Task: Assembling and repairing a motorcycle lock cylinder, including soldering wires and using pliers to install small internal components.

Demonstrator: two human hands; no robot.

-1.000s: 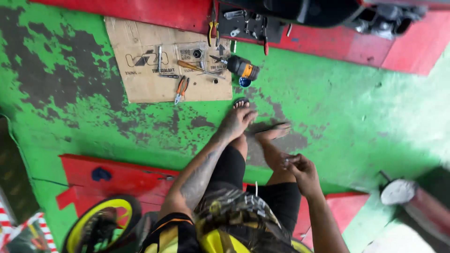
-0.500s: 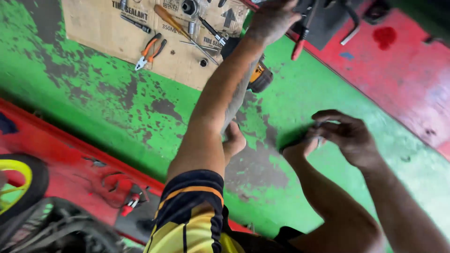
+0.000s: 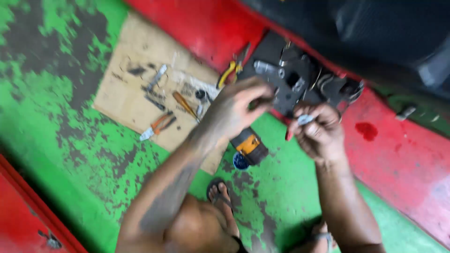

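Two bare hands meet over a dark metal assembly (image 3: 300,82) that lies at the edge of the red floor strip (image 3: 403,154), just under a black bulk that fills the upper right; the assembly is blackish grey, blurred, with a pale bolt-like piece near its top and wire loops at its right end. The left hand (image 3: 236,107) reaches onto its near edge, fingers curled and closed in a pinch against the metal, though what they pinch is too blurred to tell; the right hand (image 3: 318,129) sits just beside it, its grip closed on a small pale grey part (image 3: 304,119) held between thumb and fingers, with a red tip showing below the fist.

Just under the left wrist a power tool with an orange and black battery pack (image 3: 249,146) rests on the floor, a round blue cap (image 3: 241,161) touching its lower end; the forearm hides the tool's front. To the left a sheet of brown cardboard (image 3: 126,93) carries scattered hand tools: orange-handled pliers (image 3: 157,126), an orange-handled screwdriver (image 3: 183,104), a grey wrench (image 3: 157,77) and small dark bits; yellow-handled pliers (image 3: 227,72) lie at its upper right corner, near the assembly.

Beneath all this is a green painted floor (image 3: 84,164), the paint worn through in dark patches; a sandalled foot (image 3: 222,206) stands on it near the bottom.
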